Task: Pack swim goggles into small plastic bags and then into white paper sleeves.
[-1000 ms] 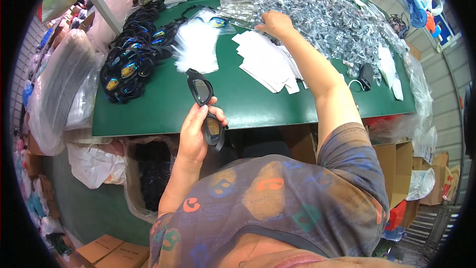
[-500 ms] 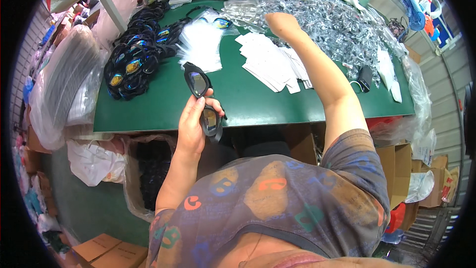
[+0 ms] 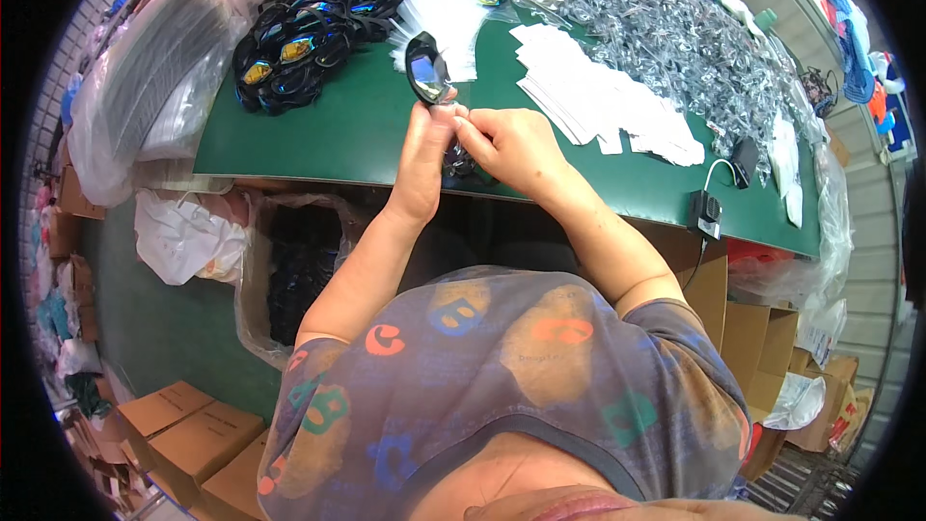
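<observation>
A pair of black swim goggles (image 3: 425,68) with mirrored lenses is upright in my left hand (image 3: 421,156), which grips it around the middle near the table's front edge. One lens rises above my fingers; the lower one is mostly hidden behind my hands. My right hand (image 3: 518,148) is closed, its thumb and fingertips pinched against the goggles' middle beside my left thumb. What those fingertips hold is too small and covered to make out. Farther off lies a heap of similar goggles (image 3: 299,39), with blue and yellow lenses.
Over the green table (image 3: 338,145) spread white cards (image 3: 598,96), a fan of white sheets (image 3: 453,24) and a large pile of small clear plastic pieces (image 3: 646,34). A black cabled device (image 3: 705,214) hangs at the front edge. Cardboard boxes (image 3: 198,434) stand on the floor.
My right hand has come back from the clear plastic pile to the goggles and now meets my left hand. The goggles are turned more edge-on. The whole view has shifted.
</observation>
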A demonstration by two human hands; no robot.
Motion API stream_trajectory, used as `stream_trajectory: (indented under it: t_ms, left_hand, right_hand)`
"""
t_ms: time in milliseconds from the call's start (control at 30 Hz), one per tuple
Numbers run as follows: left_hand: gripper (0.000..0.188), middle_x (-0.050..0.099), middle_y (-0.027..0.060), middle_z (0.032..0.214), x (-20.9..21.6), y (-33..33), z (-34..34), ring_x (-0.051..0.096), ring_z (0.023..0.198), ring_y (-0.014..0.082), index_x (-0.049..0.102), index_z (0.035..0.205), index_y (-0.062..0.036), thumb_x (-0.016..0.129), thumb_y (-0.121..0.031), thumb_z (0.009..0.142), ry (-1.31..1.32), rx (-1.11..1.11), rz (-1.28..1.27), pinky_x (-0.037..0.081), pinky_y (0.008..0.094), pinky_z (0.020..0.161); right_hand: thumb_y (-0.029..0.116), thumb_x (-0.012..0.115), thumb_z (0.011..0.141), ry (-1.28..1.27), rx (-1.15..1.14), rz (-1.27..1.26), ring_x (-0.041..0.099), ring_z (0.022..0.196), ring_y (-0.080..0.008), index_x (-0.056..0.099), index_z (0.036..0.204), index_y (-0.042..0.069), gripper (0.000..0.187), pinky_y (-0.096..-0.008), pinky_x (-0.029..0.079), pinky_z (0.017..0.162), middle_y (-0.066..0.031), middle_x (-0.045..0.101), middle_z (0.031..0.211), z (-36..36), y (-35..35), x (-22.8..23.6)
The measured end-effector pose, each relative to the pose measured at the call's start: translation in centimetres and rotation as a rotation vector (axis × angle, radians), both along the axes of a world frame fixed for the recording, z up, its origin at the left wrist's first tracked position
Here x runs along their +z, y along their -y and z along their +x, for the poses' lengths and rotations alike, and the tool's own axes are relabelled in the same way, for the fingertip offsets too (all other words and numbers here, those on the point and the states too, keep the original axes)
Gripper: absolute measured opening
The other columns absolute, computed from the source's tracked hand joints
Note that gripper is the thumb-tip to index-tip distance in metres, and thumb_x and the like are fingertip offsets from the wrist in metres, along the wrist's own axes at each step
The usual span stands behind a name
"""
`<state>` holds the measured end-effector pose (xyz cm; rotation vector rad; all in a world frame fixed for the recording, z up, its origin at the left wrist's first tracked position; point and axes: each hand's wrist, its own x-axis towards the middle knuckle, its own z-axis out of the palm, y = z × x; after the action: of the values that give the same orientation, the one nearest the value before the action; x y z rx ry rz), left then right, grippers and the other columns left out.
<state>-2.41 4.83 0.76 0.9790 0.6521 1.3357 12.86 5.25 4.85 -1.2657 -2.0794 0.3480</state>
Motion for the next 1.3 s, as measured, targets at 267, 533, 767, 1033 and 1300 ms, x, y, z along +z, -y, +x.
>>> stream_trajectory:
  t_ms: [267,533,767,1033,1300]
  left_hand:
    - [0.025,0.063,0.0050,0.110,-1.1,0.7,-2.5,0.061,0.098,0.0120,0.050,0.130,-0.0038,0.051,-0.014,0.107,-0.125,-0.030,0.103,0.053,0.0297,0.086]
    - [0.034,0.061,0.0034,0.107,-0.7,1.9,-1.3,0.061,0.095,0.0125,0.046,0.136,-0.0073,0.054,-0.008,0.102,-0.112,-0.223,-0.066,0.056,0.0315,0.077]
    - [0.030,0.061,0.0021,0.107,-1.9,1.8,-0.5,0.059,0.095,0.0093,0.049,0.130,-0.0051,0.059,-0.012,0.102,-0.284,-0.172,-0.022,0.052,0.0276,0.081]
    - [0.040,0.063,0.0056,0.110,-2.6,2.1,0.8,0.058,0.098,0.0115,0.049,0.133,-0.0003,0.064,-0.021,0.102,-0.283,-0.077,0.063,0.050,0.0294,0.088]
    - [0.030,0.067,0.0090,0.097,-2.9,2.2,0.8,0.063,0.085,0.0177,0.050,0.128,-0.0001,0.054,-0.019,0.106,-0.563,0.006,0.247,0.051,0.0338,0.077]
  right_hand:
    - [0.038,0.076,0.090,-0.217,0.102,-0.167,0.063,0.083,-0.0151,0.066,0.094,0.005,0.035,-0.0322,0.049,0.071,-0.0024,0.064,0.085,2.5,-1.1,0.3]
    - [0.029,0.075,0.092,-0.574,0.196,-0.269,0.057,0.123,-0.0186,0.049,0.147,0.004,0.065,-0.0378,0.045,0.107,-0.0089,0.060,0.132,1.8,-1.4,-3.3]
    - [0.019,0.077,0.089,-0.460,0.053,-0.018,0.063,0.101,-0.0154,0.055,0.140,0.004,0.058,-0.0320,0.051,0.092,-0.0049,0.065,0.111,1.9,-0.1,-2.9]
    - [0.017,0.077,0.092,-0.669,-0.069,-0.290,0.052,0.081,-0.0043,0.063,0.108,0.005,0.024,-0.0226,0.046,0.072,0.0049,0.058,0.090,0.7,0.3,-3.3]
    - [0.017,0.076,0.094,-0.824,-0.022,-0.493,0.058,0.074,-0.0049,0.062,0.093,0.008,0.016,-0.0230,0.048,0.065,0.0041,0.062,0.082,1.1,0.3,-3.7]
